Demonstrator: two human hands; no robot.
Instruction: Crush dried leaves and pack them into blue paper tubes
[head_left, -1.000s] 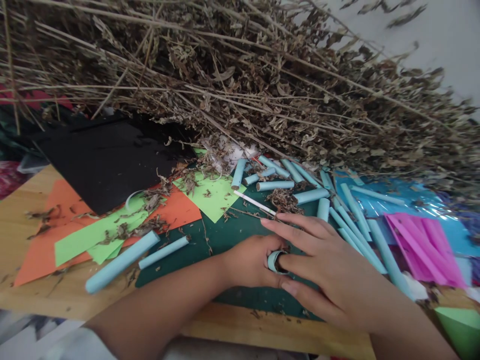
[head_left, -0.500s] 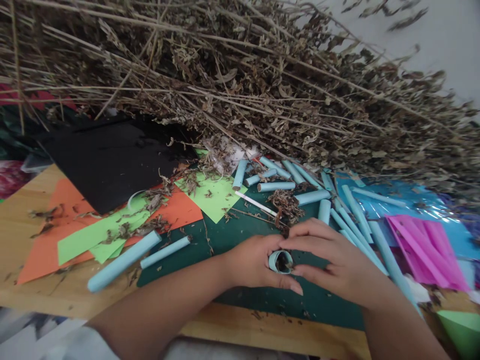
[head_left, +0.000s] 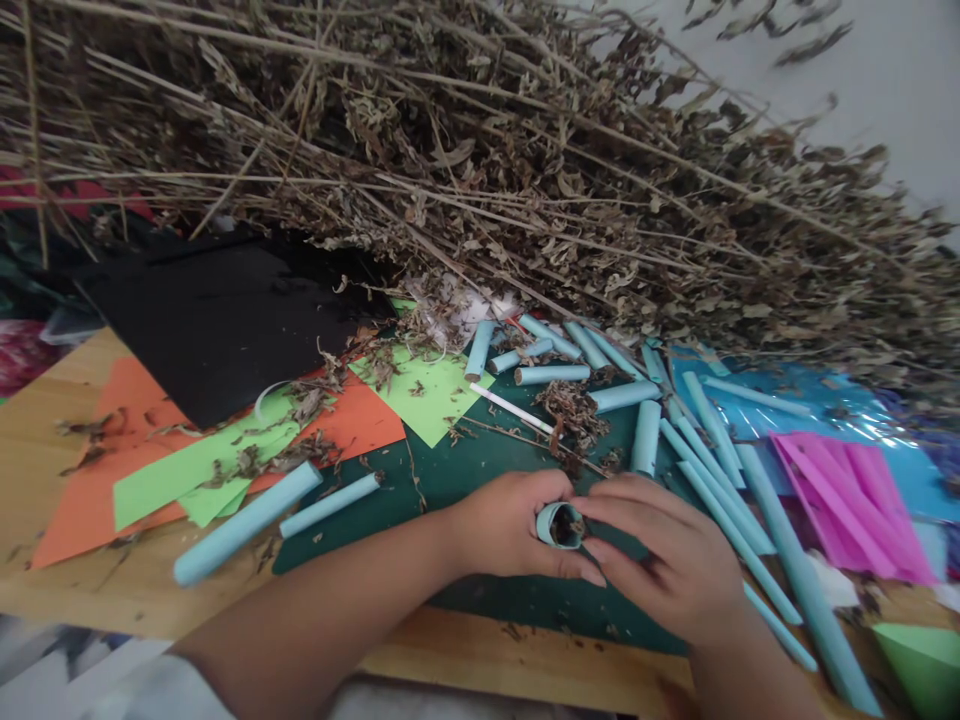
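Observation:
My left hand (head_left: 510,525) is wrapped round a light blue paper tube (head_left: 550,524), whose open end faces me above the green mat. Dark dried leaf bits (head_left: 571,528) fill the opening. Close against the tube's right rim, my right hand (head_left: 667,545) has its thumb and fingertips drawn together round the leaf bits there; the exact contact is partly hidden. Just beyond the hands, a small heap of crumbled dried leaves (head_left: 576,412) lies on the green cutting mat (head_left: 457,490).
Several blue paper tubes (head_left: 553,374) lie behind and right of my hands. A large pile of dried stems (head_left: 480,170) spans the back. Black paper (head_left: 232,310), orange paper (head_left: 82,510) and green paper (head_left: 195,470) lie left, pink paper (head_left: 855,505) right, on a wooden table (head_left: 480,650).
My right hand has shifted slightly down and right, its fingers drawing from over the tube's top to its right rim. My left hand and the tube stay nearly still.

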